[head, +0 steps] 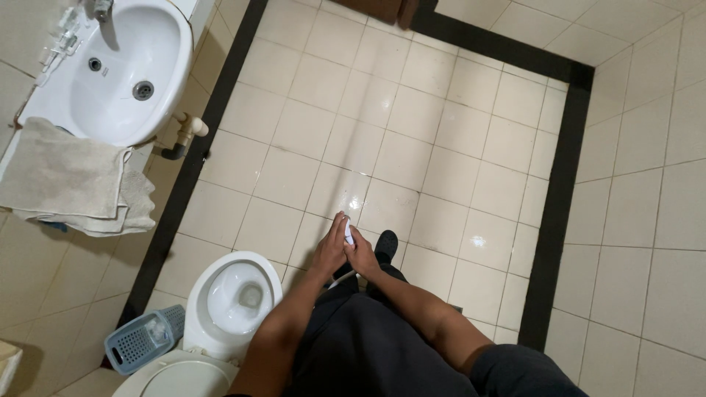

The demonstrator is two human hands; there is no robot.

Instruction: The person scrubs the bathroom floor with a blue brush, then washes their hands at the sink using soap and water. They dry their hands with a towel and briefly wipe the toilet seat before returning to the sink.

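Note:
My left hand (pixel 330 248) and my right hand (pixel 362 258) meet in front of me, low over the tiled floor. Together they grip a small white spray head (pixel 349 234); only its tip shows between the fingers. A thin pale hose (pixel 343 281) runs from under the hands back toward my legs. A faint streak of water (pixel 368 110) stretches from the spray head across the cream floor tiles toward the far wall. The tiles just ahead of my hands shine wet.
An open white toilet bowl (pixel 235 294) stands at my lower left, with a grey-blue slotted basket (pixel 140 342) beside it. A white washbasin (pixel 132 66) with a beige towel (pixel 66 176) below it is at upper left. My dark shoe (pixel 386 243) rests on the floor.

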